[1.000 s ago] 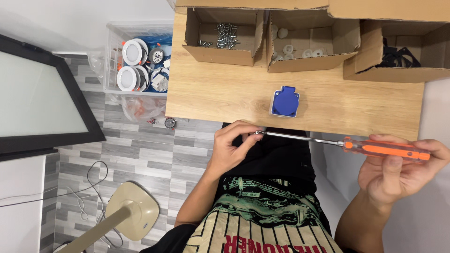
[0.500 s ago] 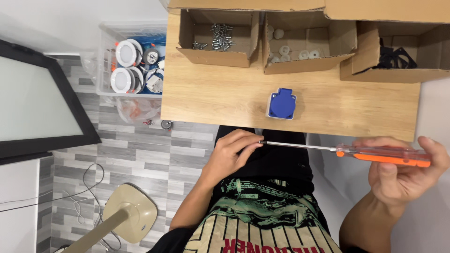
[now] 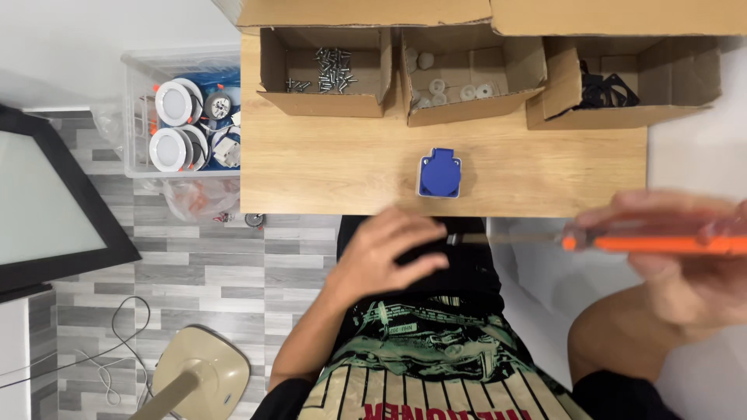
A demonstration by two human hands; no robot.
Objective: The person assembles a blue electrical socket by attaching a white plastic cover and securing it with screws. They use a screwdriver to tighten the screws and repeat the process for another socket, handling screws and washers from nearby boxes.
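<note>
Three cardboard boxes [image 3: 482, 70] behind blue socket [image 3: 440, 173]; right hand [image 3: 685, 257] gripping orange screwdriver [image 3: 622, 243], left hand [image 3: 385, 253] open at its tip

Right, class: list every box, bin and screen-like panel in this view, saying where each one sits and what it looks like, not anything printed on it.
Left box: table's far edge, open brown cardboard, holds screws.
Middle box: beside it, open brown cardboard, holds small white parts.
Right box: far right, open brown cardboard, holds black parts.
Bin: left of the table, clear plastic, holds round white lamps.
Panel: far left, flat pale rectangle, black frame; whether it is a screen cannot be told.
</note>
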